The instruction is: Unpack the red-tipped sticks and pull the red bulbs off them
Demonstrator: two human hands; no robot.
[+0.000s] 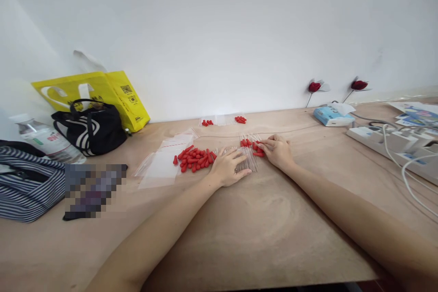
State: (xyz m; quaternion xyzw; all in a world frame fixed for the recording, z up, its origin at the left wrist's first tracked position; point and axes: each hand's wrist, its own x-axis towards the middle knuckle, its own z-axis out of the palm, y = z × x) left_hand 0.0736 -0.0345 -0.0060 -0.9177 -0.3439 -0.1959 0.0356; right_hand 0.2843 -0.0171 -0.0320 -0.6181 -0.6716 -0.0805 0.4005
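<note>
A loose pile of small red rubber caps (194, 159) lies on the wooden table (239, 223). Right of it sits a row of thin clear tubes (249, 159), some with red caps on their ends. My left hand (228, 167) rests on the tubes, fingers stretched flat and slightly apart, a ring on one finger. My right hand (278, 150) is at the right end of the row, fingertips pinched on a red-capped tube (259, 153). Clear zip bags (164, 162) lie left of the pile. Two filled small bags (224, 120) with red caps lie farther back.
At the left stand a yellow bag (102, 93), a black handbag (91, 128), a water bottle (44, 140) and a striped bag (27, 182). At the right are a tissue pack (331, 115), power strips (393, 141) with white cables, papers and two red flowers (315, 86).
</note>
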